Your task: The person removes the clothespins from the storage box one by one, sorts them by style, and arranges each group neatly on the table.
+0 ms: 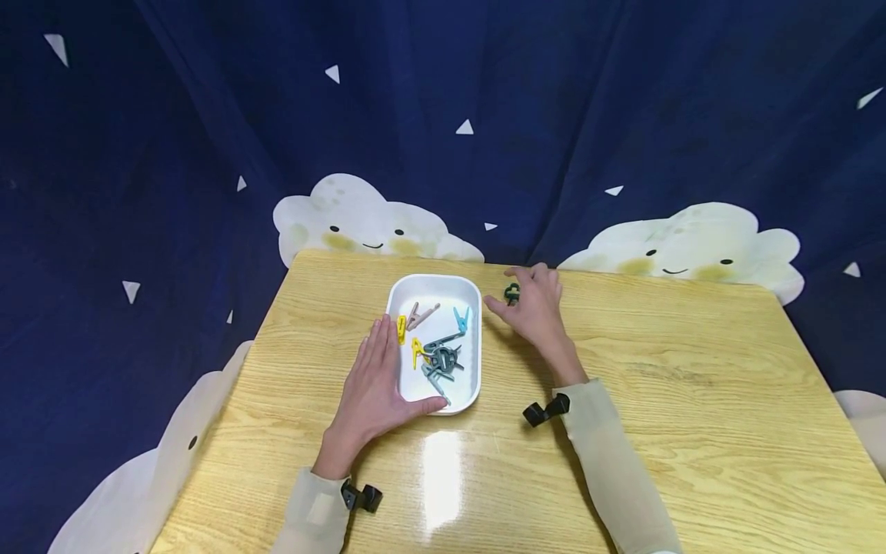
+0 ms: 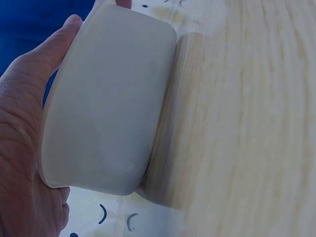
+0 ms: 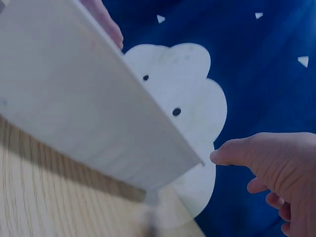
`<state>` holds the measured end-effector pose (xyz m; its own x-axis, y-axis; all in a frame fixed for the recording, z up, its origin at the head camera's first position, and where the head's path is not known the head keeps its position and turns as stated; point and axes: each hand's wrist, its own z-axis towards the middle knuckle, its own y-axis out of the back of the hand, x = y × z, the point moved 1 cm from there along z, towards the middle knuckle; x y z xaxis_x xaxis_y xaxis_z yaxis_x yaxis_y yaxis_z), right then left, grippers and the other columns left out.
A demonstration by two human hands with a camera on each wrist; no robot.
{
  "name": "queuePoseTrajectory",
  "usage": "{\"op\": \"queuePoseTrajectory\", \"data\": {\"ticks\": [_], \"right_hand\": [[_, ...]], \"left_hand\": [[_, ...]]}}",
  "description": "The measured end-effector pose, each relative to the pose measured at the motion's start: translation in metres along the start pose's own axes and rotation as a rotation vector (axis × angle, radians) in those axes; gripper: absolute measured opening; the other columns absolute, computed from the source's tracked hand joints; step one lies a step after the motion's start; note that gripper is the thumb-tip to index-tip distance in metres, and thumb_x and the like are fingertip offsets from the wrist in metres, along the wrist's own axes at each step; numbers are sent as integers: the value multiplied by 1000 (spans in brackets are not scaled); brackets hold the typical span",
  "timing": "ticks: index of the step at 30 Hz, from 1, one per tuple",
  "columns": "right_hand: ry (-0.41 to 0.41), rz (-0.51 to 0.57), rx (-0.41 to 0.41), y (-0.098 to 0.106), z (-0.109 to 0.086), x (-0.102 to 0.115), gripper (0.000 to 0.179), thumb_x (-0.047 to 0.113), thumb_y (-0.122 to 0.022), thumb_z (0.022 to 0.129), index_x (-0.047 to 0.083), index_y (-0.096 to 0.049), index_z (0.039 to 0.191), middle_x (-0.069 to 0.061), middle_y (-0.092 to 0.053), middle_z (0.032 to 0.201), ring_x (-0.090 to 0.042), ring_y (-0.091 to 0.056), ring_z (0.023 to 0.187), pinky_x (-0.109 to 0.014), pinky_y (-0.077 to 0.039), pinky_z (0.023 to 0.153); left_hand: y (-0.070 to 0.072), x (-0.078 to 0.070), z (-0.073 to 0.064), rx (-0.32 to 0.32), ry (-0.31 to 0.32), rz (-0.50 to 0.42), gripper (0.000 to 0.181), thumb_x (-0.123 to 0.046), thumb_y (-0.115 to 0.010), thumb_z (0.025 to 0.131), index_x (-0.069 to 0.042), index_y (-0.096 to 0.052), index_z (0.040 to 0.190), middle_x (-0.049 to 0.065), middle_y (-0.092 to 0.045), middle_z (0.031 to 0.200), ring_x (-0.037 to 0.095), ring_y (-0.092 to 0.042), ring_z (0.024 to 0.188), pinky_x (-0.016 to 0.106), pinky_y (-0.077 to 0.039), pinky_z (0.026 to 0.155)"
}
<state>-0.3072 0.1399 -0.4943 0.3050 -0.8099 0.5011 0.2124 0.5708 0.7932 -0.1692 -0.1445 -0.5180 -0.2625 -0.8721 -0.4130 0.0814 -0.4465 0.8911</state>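
Note:
A white plastic tray [image 1: 473, 388] stands on the table with several small clothespins in it. My left hand [image 1: 374, 381] rests along its left side, fingers straight, with the thumb across the near rim. Inside lie a pink clothespin [image 1: 422, 316], a light blue one [image 1: 461, 319], yellow ones [image 1: 417, 351] and a heap of grey-green ones [image 1: 443, 359]. To the right of the tray, my right hand [image 1: 540, 309] reaches over a dark green clip [image 1: 511, 292], its thumb and forefinger spread apart around it. The hand partly hides that clip.
The wooden table [image 1: 664, 415] runs out to both sides of the tray. Behind its far edge hangs a dark blue curtain [image 1: 429, 100] with white clouds and triangles. Black camera mounts [image 1: 547, 410] sit on both wrists.

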Motion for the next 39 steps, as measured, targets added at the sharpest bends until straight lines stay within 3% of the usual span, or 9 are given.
{"op": "queuePoseTrajectory", "data": {"ticks": [10, 19, 27, 39], "right_hand": [[104, -30, 98, 14, -7, 40, 64, 43, -89, 80, 6, -69, 128, -13, -49, 109, -35, -37, 105, -48, -30, 86], [210, -114, 220, 14, -18, 70, 62, 40, -90, 78, 10, -70, 129, -8, -46, 103, -31, -36, 98, -44, -29, 82], [274, -153, 297, 2, -28, 86, 64, 39, -93, 75, 13, -71, 129, -8, -48, 109, -30, -36, 99, -43, -31, 84], [325, -244, 474, -12, -40, 98, 62, 32, -97, 71, 20, -73, 127, -3, -46, 103, -26, -36, 99, -39, -31, 85]], "left_hand": [[-1, 0, 0, 1, 0, -1, 148, -96, -62, 67, 0, -8, 167, 15, -5, 176, 27, -3, 162, 47, -14, 131], [-1, 0, 1, 8, 0, 12, 148, -97, -60, 68, 0, -7, 167, 16, -5, 175, 27, -2, 162, 48, -15, 131], [-2, 1, 1, -7, -12, 24, 148, -96, -61, 68, 1, -7, 166, 18, -7, 175, 32, -8, 162, 49, -17, 130], [-3, 2, 0, -8, -16, 31, 147, -96, -60, 69, 0, -7, 166, 17, -6, 175, 30, -5, 162, 48, -16, 130]]}}
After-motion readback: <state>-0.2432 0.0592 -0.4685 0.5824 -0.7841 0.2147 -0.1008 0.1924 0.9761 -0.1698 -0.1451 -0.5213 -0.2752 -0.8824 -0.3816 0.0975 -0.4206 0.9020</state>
